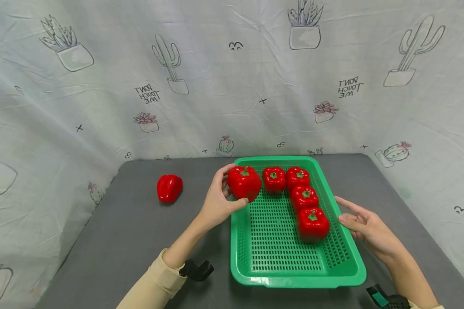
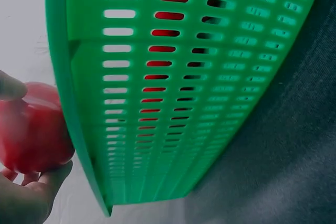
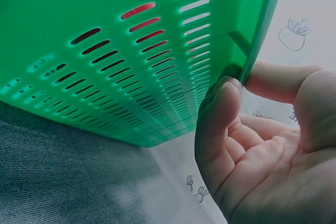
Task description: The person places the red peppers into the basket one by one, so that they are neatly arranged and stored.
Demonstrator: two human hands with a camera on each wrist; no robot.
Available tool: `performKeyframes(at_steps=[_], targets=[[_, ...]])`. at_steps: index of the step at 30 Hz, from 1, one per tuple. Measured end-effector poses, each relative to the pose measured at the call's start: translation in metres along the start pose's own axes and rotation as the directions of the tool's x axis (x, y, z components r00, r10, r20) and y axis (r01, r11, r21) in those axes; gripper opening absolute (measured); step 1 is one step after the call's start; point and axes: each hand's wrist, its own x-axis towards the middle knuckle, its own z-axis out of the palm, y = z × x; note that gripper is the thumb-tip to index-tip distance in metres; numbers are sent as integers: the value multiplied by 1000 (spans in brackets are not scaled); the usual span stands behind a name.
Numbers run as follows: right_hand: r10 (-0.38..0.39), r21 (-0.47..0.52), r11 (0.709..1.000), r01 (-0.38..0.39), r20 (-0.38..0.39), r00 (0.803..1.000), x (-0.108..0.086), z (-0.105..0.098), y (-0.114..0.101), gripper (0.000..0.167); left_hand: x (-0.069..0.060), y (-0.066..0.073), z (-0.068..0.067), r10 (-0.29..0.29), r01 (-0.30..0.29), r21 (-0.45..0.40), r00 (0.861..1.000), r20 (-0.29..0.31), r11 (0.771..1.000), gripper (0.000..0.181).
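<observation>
My left hand [image 1: 218,204] grips a red bell pepper [image 1: 244,183], thumb below and fingers behind it, at the upper left rim of a green basket [image 1: 294,281]. In the left wrist view this bell pepper [image 2: 35,132] is just outside the basket's wall [image 2: 86,103]. On the opposite side, my right hand [image 1: 375,234] pinches the basket's right rim. The right wrist view shows the fingertips [image 3: 228,95] at that rim. Inside the basket, several red bell peppers [image 1: 312,224] form a bent row along the back and right, stems up.
Another red bell pepper [image 1: 169,189] lies on its side on the grey tabletop [image 1: 147,240], left of the basket. A pale curtain [image 1: 216,86] printed with cacti hangs behind and around the table.
</observation>
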Motion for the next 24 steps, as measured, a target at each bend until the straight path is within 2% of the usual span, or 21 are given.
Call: performKeyframes(at_steps=[4,11,12,16,21,24], targets=[[3,-15,1000,-4,-24,1000,-1,1,0,59,7,-3,7,-10,10,13,999,35,1000,79],[-1,-39,999,-1,-36,999,-1,3,-1,58,14,-7,19,-73,75,-17,993,96,997,80],[0,-39,999,-1,-35,999,-1,3,-1,58,14,-2,20,-83,85,-14,991,105,996,81],[0,-20,1000,-1,-26,1000,-1,3,-1,59,16,-4,23,-83,83,4,988,130,997,82],[0,-2,1000,0,-10,1000,-1,3,-2,59,20,-14,27,-46,42,23,981,188,999,80],[4,8,1000,-4,-11,1000,-2,3,-2,59,21,-15,29,-62,60,16,974,217,998,79]])
